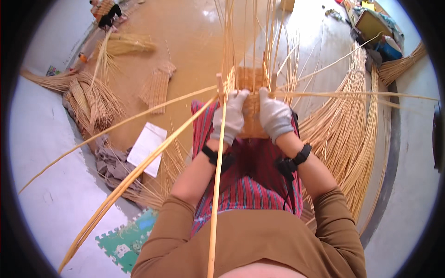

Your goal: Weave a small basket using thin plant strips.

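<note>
A woven wicker basket (251, 109) rests on my lap, with many thin stakes rising from its far end. My left hand (229, 113), in a pale work glove, is closed on its left edge. Opposite, my right hand (276, 113), gloved too, grips the right edge with the thumb on top. Short wooden pegs (220, 84) stand at the basket's far corners. Long willow rods (139, 167) fan out from the left corner, one running back toward me between my arms. Others stretch out to the right. The fingers' undersides are hidden.
Loose rod bundles (345, 129) lie along the right wall. At the left are more bundles (92, 102), a flat woven panel (158, 88), a white sheet (147, 148), grey cloth (116, 169) and a green foam mat (130, 241). Another person (107, 14) sits at the far left.
</note>
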The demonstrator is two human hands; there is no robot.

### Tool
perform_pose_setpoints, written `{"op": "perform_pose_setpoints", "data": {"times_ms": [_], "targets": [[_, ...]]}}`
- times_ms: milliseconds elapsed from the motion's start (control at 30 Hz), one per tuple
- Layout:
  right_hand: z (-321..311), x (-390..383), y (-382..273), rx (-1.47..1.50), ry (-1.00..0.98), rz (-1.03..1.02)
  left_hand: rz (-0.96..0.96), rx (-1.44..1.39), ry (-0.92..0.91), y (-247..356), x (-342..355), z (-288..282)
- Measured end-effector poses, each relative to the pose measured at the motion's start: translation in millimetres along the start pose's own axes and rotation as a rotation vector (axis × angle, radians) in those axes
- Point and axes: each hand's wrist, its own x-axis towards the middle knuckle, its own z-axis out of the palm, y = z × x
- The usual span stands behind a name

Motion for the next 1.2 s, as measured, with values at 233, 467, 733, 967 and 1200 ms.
{"op": "perform_pose_setpoints", "data": {"times_ms": [233,467,733,967,1200], "targets": [[4.6,-28.4,14.4,0.294,0.041,0.036,-0.092,-0.271,0.294,-26.9,-65.8,-15.3],[9.9,-27.0,13.6,0.259,0.101,0.033,-0.207,-0.465,0.156,-49.1,-55.2,6.9],[-30.5,13.4,-34.0,0.378,0.535,-0.381,-0.360,-0.149,0.040,-34.4,-50.2,3.7],[-45.5,56.8,-45.3,0.265,-0.277,-0.234,-0.361,-0.111,0.081,-35.9,-55.7,9.0],[-17.9,47.6,-43.4,0.159,0.123,-0.333,-0.335,-0.225,0.117,-37.0,-52.1,1.4]]}}
